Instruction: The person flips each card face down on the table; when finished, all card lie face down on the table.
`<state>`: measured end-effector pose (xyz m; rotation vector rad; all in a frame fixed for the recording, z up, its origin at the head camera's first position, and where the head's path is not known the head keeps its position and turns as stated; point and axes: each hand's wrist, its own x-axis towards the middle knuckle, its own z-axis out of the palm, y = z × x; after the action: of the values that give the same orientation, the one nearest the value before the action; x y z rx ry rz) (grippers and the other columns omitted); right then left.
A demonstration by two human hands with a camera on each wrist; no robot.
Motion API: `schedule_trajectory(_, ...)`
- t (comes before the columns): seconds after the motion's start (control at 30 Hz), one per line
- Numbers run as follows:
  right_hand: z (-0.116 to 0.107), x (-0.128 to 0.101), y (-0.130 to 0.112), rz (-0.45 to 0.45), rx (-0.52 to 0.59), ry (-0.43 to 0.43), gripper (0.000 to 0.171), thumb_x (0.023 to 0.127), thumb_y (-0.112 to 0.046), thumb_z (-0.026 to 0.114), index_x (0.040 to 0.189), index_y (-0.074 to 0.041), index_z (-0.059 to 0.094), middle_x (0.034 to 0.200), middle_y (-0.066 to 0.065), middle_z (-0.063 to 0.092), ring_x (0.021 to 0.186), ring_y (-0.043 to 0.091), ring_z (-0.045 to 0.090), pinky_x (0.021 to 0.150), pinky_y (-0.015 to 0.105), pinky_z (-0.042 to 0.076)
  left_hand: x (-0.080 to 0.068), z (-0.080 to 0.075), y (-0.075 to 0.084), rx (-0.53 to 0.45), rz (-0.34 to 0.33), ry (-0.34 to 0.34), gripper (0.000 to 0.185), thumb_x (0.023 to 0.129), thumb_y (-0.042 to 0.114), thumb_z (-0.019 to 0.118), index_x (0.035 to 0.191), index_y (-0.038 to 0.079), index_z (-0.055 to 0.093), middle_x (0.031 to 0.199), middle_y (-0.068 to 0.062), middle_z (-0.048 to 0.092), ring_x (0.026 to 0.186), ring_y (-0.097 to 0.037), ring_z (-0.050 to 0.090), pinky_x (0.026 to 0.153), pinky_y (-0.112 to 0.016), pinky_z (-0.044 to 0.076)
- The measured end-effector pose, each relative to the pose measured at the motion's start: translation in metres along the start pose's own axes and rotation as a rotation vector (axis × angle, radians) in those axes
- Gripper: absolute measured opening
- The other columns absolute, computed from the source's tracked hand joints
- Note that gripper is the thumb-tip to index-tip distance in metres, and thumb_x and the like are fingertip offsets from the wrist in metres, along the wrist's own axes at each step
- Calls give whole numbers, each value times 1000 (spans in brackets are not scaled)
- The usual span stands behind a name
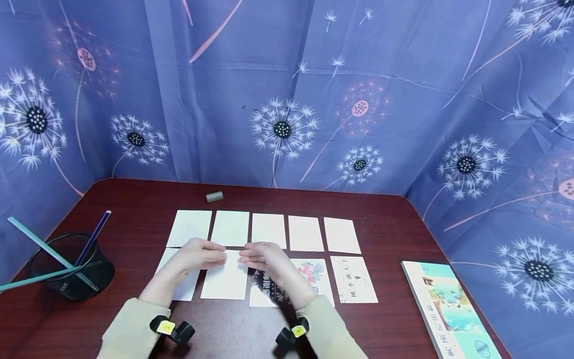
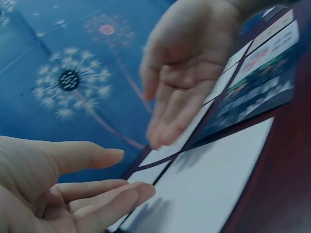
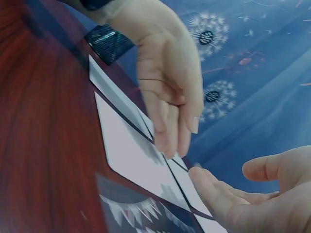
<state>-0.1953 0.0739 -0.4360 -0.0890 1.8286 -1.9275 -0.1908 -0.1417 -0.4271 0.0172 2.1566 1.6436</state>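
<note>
Since both hands hover with fingers loose and holding nothing, the left hand (image 1: pixel 197 259) and right hand (image 1: pixel 264 258) face each other just above the blank card (image 1: pixel 225 279) between them. A careless swipe could probably knock the dark card (image 1: pixel 269 291) under the right wrist out of line.

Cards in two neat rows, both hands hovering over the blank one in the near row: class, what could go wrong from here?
1. The blank card lies edge to edge with its neighbours; the left hand or right hand might nudge them out of line.
2. A sleeve may drag across the dark printed card.
</note>
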Motion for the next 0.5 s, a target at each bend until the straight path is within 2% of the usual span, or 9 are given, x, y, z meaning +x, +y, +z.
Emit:
schedule_trajectory(0.13, -22, -8, -5, 17, -34, -2, 45, 101, -13, 42, 134, 18, 44, 127, 34, 58, 111, 30, 67, 94, 28, 56, 6, 18, -3, -60, 24, -39, 46, 93, 14, 62, 122, -21, 54, 107, -22, 71, 97, -19, 70, 91, -34, 58)
schedule_trajectory(0.3, -54, -25, -9, 46, -88, -1, 46, 100, -14, 43, 132, 19, 45, 123, 32, 62, 100, 19, 70, 92, 28, 56, 9, 37, -4, -144, 17, -71, 45, 93, 16, 59, 120, -20, 56, 99, -16, 73, 89, -15, 71, 87, -30, 59)
schedule_trajectory(0.43, -77, -39, -11, 74, -108, 8, 47, 100, -15, 43, 132, 18, 46, 117, 26, 67, 95, 14, 71, 91, 27, 57, 10, 46, -3, -223, 11, -107, 41, 95, 11, 56, 120, -22, 53, 99, -19, 72, 86, -16, 71, 84, -31, 60)
schedule_trajectory(0.5, -86, -44, -10, 90, -114, 21, 46, 100, -15, 43, 132, 19, 46, 113, 23, 69, 93, 13, 72, 88, 26, 58, 10, 49, -2, -231, 3, -112, 42, 95, 11, 56, 121, -23, 52, 101, -21, 71, 87, -18, 72, 84, -31, 60)
